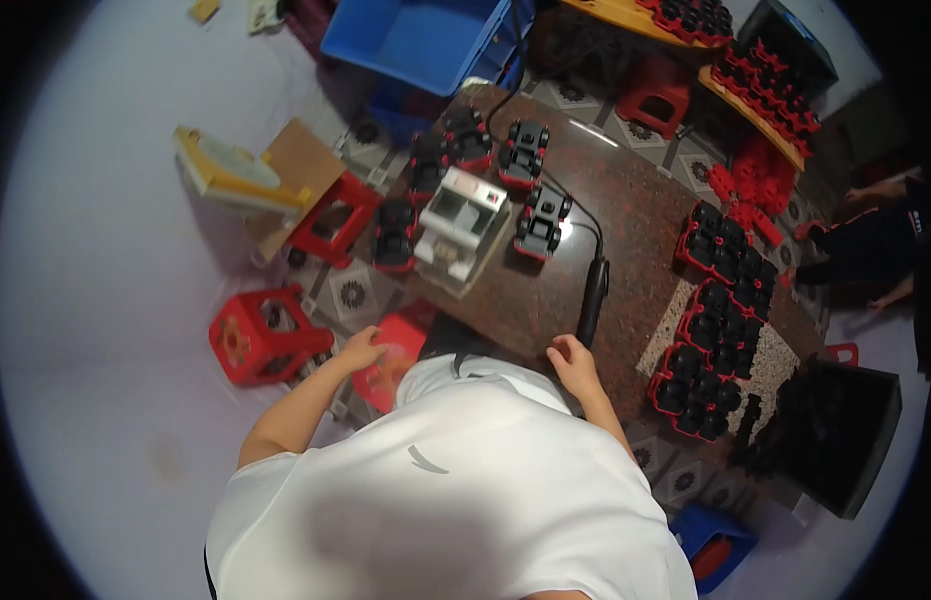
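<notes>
My left hand [363, 349] is at the near left, low beside a red plastic stool [403, 340], its fingers loosely extended. I cannot tell whether it touches the seat. My right hand [573, 360] is at the table's near edge, fingers slightly bent and apart, with nothing visible in it. Just beyond it lies a black corded electric screwdriver [594, 295] on the dark red stone table [625, 200]. A white boxy machine [463, 222] with a window stands at the left. Around it are several black-and-red toy car chassis, one [542, 220] right of it, another [394, 233] left.
Rows of black-wheeled red toy chassis [713, 315] fill the table's right side. A black bin [835, 430] is at the right and a blue crate [415, 45] beyond the far edge. Red stools [265, 335] and a yellow fan [235, 170] stand left. Another person [865, 245] is far right.
</notes>
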Tool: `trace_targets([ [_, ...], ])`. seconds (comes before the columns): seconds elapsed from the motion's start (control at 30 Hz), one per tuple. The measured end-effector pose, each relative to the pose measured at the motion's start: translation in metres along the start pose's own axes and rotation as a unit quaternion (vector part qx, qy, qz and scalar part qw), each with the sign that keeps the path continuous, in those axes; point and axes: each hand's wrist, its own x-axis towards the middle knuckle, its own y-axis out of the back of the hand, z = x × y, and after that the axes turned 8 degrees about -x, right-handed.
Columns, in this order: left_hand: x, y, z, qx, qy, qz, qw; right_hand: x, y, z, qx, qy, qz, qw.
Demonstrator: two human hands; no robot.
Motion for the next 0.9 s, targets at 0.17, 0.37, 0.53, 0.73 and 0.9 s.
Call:
trace_targets([
  [0.17, 0.109, 0.104, 0.017, 0.106, 0.018, 0.04, 0.993, 0.076, -0.065, -0.012, -0.149, -0.068, -0.001, 0.986],
  [0.37, 0.139, 0.163, 0.002, 0.039, 0.088, -0.068, 0.993, 0.106, -0.101, 0.004, -0.251, -0.002, 0.186, 0.95],
  [0.53, 0.076, 0.156, 0.054, -0.113, 0.104, -0.034, 0.988, 0.099, -0.095, 0.015, -0.257, 0.048, 0.157, 0.952],
  [0.73, 0.004, 0.11, 0.008, -0.174, 0.112, -0.009, 0.978, 0.085, -0.089, 0.028, -0.281, 0.156, 0.076, 0.944],
  [0.9, -0.017, 0.103, -0.013, -0.106, 0.074, -0.023, 0.991, 0.081, -0.083, 0.027, -0.294, 0.193, 0.097, 0.931],
])
